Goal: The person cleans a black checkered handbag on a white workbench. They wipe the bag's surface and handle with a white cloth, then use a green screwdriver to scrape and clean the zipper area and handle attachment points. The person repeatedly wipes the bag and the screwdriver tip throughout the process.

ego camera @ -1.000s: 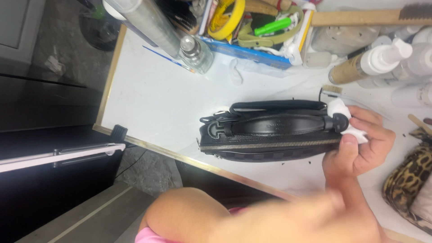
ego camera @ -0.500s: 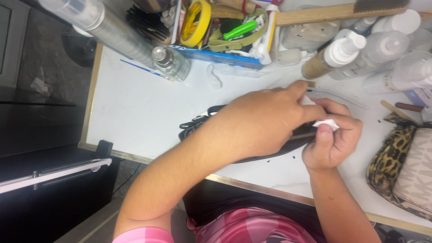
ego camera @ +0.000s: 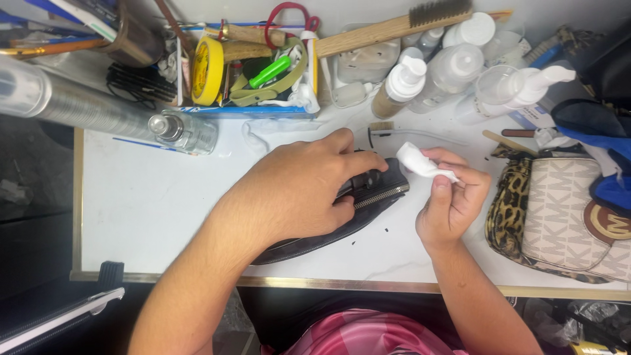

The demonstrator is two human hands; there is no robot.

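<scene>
Right hand [ego camera: 453, 204]: fingers [ego camera: 442, 192] pinched together on a small white wad of cloth [ego camera: 420, 161], thumb and forefinger clamped on its near end, the free end poking out toward the far left. The wad sat just off the right end of the black zippered pouch [ego camera: 368, 204], close to it; contact could not be confirmed.

Left hand [ego camera: 299, 190]: laid palm-down over the pouch, fingers [ego camera: 358, 161] curled loosely and spread a little, pressing the pouch flat onto the white counter [ego camera: 151, 210]. Thumb side hooked near the zipper line. Not a closed grip, more a hold-down. Most of the pouch was hidden beneath this hand; only its right end, with zipper teeth, and a dark strip along the near edge showed.

Outward: small dark specks lay on the counter near the pouch. To the right, a patterned handbag [ego camera: 565, 217] with leopard-print trim. Far side: spray bottles [ego camera: 453, 72], a wooden brush [ego camera: 394, 26], a box of tools holding a yellow tape roll [ego camera: 207, 69], a clear bottle [ego camera: 184, 131] lying on its side, a small brush [ego camera: 394, 128] just beyond the pouch.

Risks, as judged: the wad was held only by its tip, so a firm rub could pull it free. The hold-down was loose, so the pouch could skid on the smooth counter. The crowded bottles stood close behind the right hand; a wide sweep could knock one over.
</scene>
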